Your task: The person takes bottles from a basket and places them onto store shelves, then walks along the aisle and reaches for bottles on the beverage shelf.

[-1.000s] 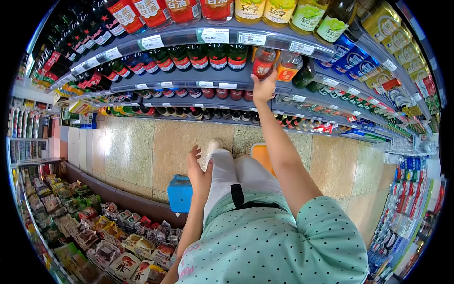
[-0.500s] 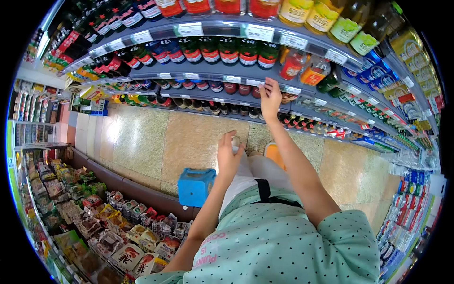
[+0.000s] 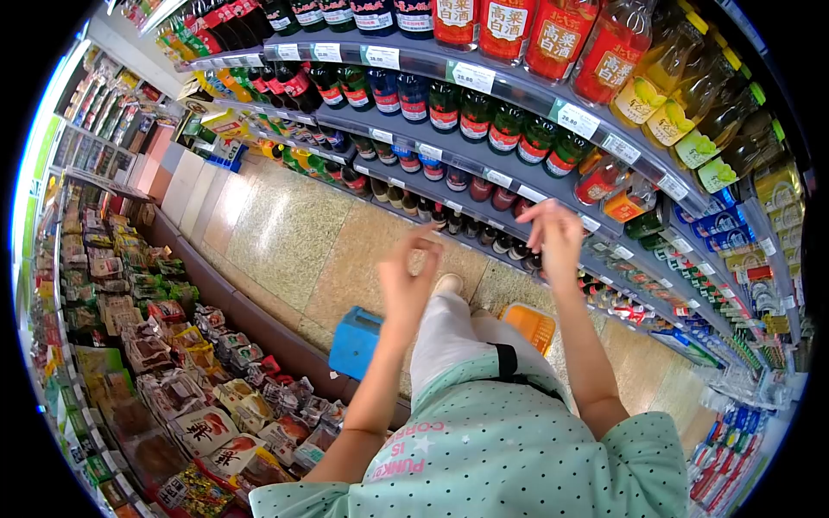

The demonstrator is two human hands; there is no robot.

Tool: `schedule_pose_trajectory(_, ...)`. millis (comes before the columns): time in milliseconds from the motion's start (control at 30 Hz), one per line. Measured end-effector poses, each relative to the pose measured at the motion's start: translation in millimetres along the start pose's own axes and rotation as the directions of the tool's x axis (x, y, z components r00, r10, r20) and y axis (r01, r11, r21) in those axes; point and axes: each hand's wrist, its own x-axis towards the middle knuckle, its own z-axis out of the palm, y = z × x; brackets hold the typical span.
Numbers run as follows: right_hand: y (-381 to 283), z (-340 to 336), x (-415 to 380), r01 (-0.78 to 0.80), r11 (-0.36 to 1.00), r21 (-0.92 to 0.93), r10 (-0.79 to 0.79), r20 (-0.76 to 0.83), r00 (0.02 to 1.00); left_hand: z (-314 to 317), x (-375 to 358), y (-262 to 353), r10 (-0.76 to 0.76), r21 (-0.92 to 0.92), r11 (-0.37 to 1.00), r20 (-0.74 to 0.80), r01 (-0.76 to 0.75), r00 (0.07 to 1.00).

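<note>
My left hand is raised in front of my body, above the floor. Its thumb and fingers curve with a gap between them, and nothing shows in it. My right hand, slightly blurred, hangs before the shelf front with loosely bent fingers pointing left; it holds nothing I can see. Nearest to it are dark bottles with red labels on a lower shelf and green bottles with red labels one level above. No contact between the right hand and a bottle can be made out.
Tall red-labelled bottles line the upper shelf, with price tags along its edge. On the floor are a blue stool and an orange basket-like object. A bin of packaged food runs along the left.
My view has turned, and the shelves now slope down to the right. My right hand has drawn back from the shelf edge, its fingers now pointing left. My left hand stays raised.
</note>
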Motion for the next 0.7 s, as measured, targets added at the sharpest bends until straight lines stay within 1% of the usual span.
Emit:
schedule_pose_trajectory(33,-34,-9,0,0.073,0.996,0.043,-0.074,0.045,0.996,-16,5,22,0.069,0.039,0.997,-0.071,-0.066,0.995)
schedule_pose_trajectory(67,-74,-13,-1,0.242,0.97,0.029,-0.243,0.04,0.969,-30,6,44,0.138,0.082,0.988,-0.138,-0.127,0.981)
schedule_pose_trajectory(100,-112,-16,-2,0.404,0.915,0.017,-0.404,0.033,0.914,-44,6,67,0.188,0.041,0.982,-0.196,-0.183,0.963)
schedule_pose_trajectory(133,-137,-29,-1,0.584,0.811,0.029,-0.584,0.066,0.809,-55,5,88,0.233,0.002,0.971,-0.253,-0.24,0.939)
schedule_pose_trajectory(167,-161,-35,-3,0.692,0.72,0.05,-0.693,-0.004,0.721,-66,2,102,0.225,-0.058,0.965,-0.313,-0.255,0.923)
schedule_pose_trajectory(200,-179,-43,-6,0.775,0.63,0.059,-0.773,-0.054,0.632,-71,-3,125,0.215,-0.075,0.962,-0.389,-0.264,0.896)
schedule_pose_trajectory(233,-194,-53,-12,0.823,0.563,0.071,-0.819,-0.085,0.568,-75,-4,135,0.308,-0.117,0.911,-0.446,-0.396,0.84)
schedule_pose_trajectory(267,-209,-61,-18,0.858,0.507,0.088,-0.852,-0.101,0.514,-79,0,140,0.447,-0.125,0.818,-0.477,-0.561,0.757)
schedule_pose_trajectory(300,-221,-68,-25,0.879,0.465,0.106,-0.874,-0.103,0.475,-85,1,158,0.547,-0.025,0.783,-0.45,-0.622,0.706)
schedule_pose_trajectory(333,-231,-74,-33,0.895,0.427,0.128,-0.892,-0.105,0.44,-91,4,171,0.653,0.104,0.72,-0.436,-0.686,0.619)
schedule_pose_trajectory(367,-238,-80,-40,0.903,0.406,0.143,-0.901,-0.1,0.421,-93,6,188,0.704,0.17,0.673,-0.447,-0.72,0.552)
schedule_pose_trajectory(400,-244,-83,-48,0.909,0.383,0.162,-0.911,-0.097,0.401,-94,10,200,0.742,0.198,0.631,-0.438,-0.75,0.508)
schedule_pose_trajectory(433,-249,-87,-55,0.914,0.366,0.177,-0.918,-0.09,0.386,-94,12,209,0.769,0.197,0.596,-0.42,-0.778,0.483)
schedule_pose_trajectory(500,-255,-90,-66,0.919,0.344,0.192,-0.927,-0.083,0.365,-89,14,221,0.796,0.158,0.553,-0.389,-0.818,0.463)
schedule_pose_trajectory(600,-248,-112,-86,0.92,0.353,0.17,-0.923,-0.099,0.373,-79,11,229,0.8,0.06,0.534,-0.358,-0.843,0.481)
schedule_pose_trajectory(667,-233,-145,-106,0.913,0.404,0.058,-0.901,-0.144,0.408,-75,6,234,0.798,-0.007,0.528,-0.339,-0.849,0.499)
schedule_pose_trajectory(700,-228,-155,-113,0.899,0.436,-0.028,-0.883,-0.206,0.422,-71,4,235,0.794,-0.045,0.526,-0.333,-0.849,0.509)
